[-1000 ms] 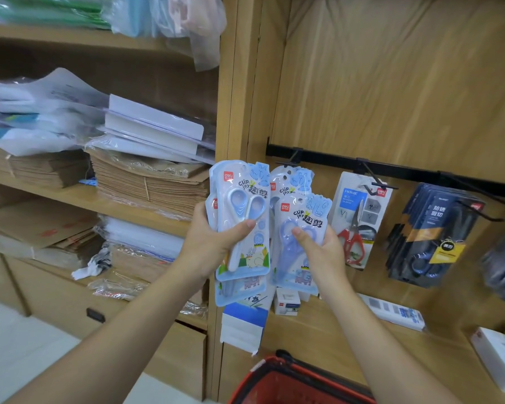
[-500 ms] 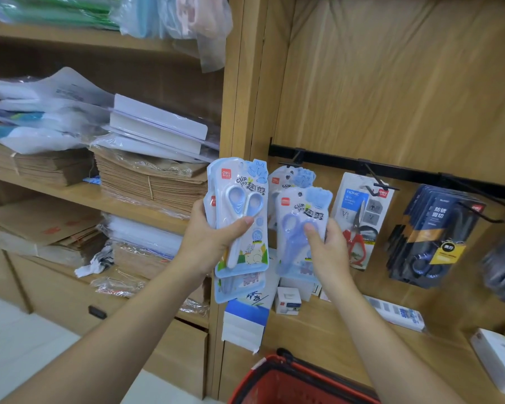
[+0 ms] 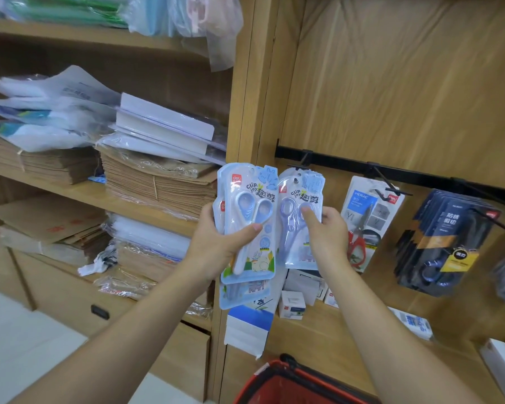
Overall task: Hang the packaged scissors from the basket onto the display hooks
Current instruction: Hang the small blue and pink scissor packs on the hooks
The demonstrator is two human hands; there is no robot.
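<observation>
- Packaged scissors (image 3: pixel 247 220) in a light blue stack sit in the left hand (image 3: pixel 216 249), in front of the wooden post between the two shelf units.
- The left hand grips this stack. Its thumb lies across the front and its fingers curl round the back.
- One more pack (image 3: pixel 301 228), light blue with purple scissors inside, is in the right hand (image 3: pixel 325 234). It is just beside the stack, on the right.
- The right hand pinches this pack, with the thumb pressed on the front and the fingers behind.
- The top of this pack is up at the left end of the black rail (image 3: pixel 420 177), by the first hook (image 3: pixel 299 164). A small grey tip shows in the hole at the top. I cannot tell if the pack hangs fully on the hook.
- A pack with red scissors (image 3: pixel 362 223) hangs on the next hook along the rail, near the right hand.
- Dark packs (image 3: pixel 446 243) hang in a bunch farther toward the right end of the rail.
- A red basket (image 3: pixel 247 389) shows low down, under the two arms.
- Small white boxes (image 3: pixel 292 304) stand on the wooden shelf below the rail, near its left end.
- Brown paper bags (image 3: pixel 158 185) are piled at the right end of the middle shelf on the left, with white flat packs (image 3: pixel 164 126) on top.
</observation>
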